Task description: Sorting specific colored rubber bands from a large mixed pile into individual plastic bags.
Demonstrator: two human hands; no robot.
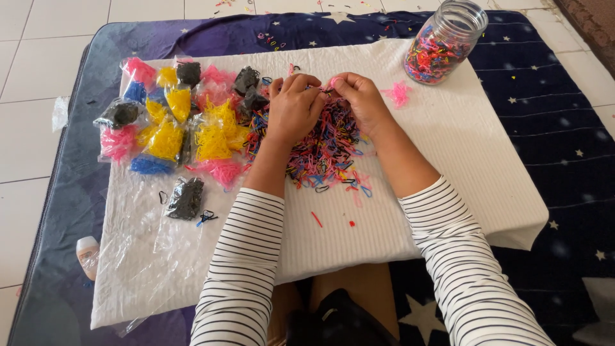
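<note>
A heap of small loose rubber bands [323, 150] in pink, blue, black and yellow lies in the middle of a white cloth-covered low table [448, 166]. Both my hands rest at the heap's far edge. My left hand [293, 106] has its fingers curled down among the bands. My right hand [359, 99] pinches a few pink bands between fingertips, touching the left hand's fingers. Both arms wear black-and-white striped sleeves.
Small plastic bags of sorted bands [170, 122] in yellow, pink, blue and black crowd the table's left. A glass jar [443, 41] of mixed bands stands at the far right. A little pink clump [398, 94] lies beside it. A small bottle [88, 255] sits on the dark starry mat.
</note>
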